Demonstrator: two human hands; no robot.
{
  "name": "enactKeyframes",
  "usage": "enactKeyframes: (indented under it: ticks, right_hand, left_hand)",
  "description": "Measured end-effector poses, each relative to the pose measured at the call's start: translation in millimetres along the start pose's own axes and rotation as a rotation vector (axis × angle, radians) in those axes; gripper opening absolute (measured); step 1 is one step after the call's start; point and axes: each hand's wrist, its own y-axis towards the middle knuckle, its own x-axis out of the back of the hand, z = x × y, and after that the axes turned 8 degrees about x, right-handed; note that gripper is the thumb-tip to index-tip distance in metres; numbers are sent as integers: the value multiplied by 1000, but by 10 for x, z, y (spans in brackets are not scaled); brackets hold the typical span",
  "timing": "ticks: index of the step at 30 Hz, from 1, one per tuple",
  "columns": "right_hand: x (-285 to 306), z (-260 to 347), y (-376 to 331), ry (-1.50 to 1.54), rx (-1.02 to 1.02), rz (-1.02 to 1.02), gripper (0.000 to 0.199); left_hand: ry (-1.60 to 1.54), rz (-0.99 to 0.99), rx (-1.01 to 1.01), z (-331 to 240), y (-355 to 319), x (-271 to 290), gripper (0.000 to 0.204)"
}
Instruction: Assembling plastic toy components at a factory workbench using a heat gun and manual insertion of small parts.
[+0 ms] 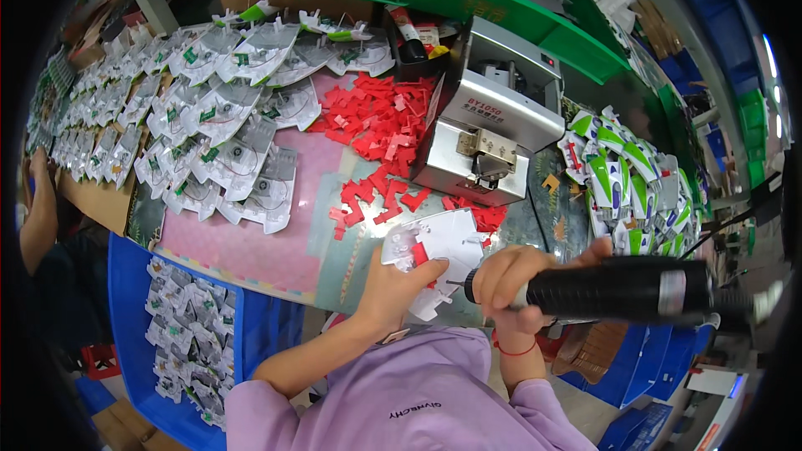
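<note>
1. The left hand (393, 288) is grasping a white moulded plastic shell (455, 238), its thumb lying by a small red plastic piece (418, 255)
2. The right hand (511, 278) is gripping a black cylindrical electric screwdriver (618, 291), its bit pointing toward the left hand
3. Loose red plastic pieces (376, 121) are lying beyond the left hand, beside a boxy silver metal machine (501, 113)

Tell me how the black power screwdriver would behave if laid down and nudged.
The black power screwdriver, now in the right hand, would probably roll, since its barrel looks round. Its long, thick casing suggests a stiff tool, likely with some heft, though weight can't be seen. The slim bit at its tip might be its most easily damaged part.
</note>
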Motion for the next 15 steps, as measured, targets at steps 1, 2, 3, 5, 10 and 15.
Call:
enactKeyframes:
  ticks: [1,2,3,5,10,15]
  right_hand:
    - [-28,1,-22,12,-18,-157,33]
    - [-36,10,-32,26,-35,-313,32]
    - [-22,34,-43,26,-24,-313,32]
    - [65,105,-70,-36,33,-433,47]
    - [326,316,-171,-114,-31,-787,61]
    - [710,302,-422,-309,-205,-816,52]
  left_hand:
    - [-62,20,-7,39,18,-7,36]
    - [-123,39,-14,61,29,-15,29]
    - [-115,43,-18,67,19,-14,29]
    - [-102,62,12,47,-15,23,30]
    - [-149,60,-3,-47,-128,101,45]
    - [-8,245,-66,-70,-236,23,55]
